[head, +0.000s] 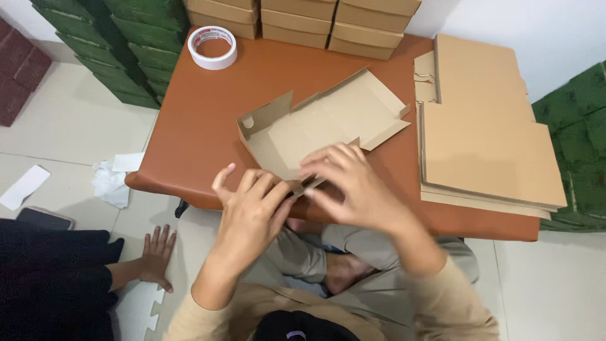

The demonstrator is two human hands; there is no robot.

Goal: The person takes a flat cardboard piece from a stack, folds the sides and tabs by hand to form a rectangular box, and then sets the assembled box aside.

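A half-folded box (322, 123) of brown cardboard lies on the brown table (189, 120), its long axis running from the near left to the far right, with one end wall standing up at the left and the rest still mostly flat. Both hands work at its near edge, just in front of the person's lap. The left hand (249, 205) is loosely curled, thumb raised, its fingertips pinching a small flap at the near edge. The right hand (350, 183) lies spread over the same flap from the right, fingers flat and pressing down, and touches the left hand's fingertips. The box thus stretches away from both hands toward the far side, and the right hand sits slightly farther onto it. To the right, touching nothing, is a stack of flat blanks (492, 145); folded boxes (303, 22) are piled at the far edge, with a tape roll (213, 47) at the far left. On the floor at the near left, another person's hand (156, 252) rests flat, well apart from the work.
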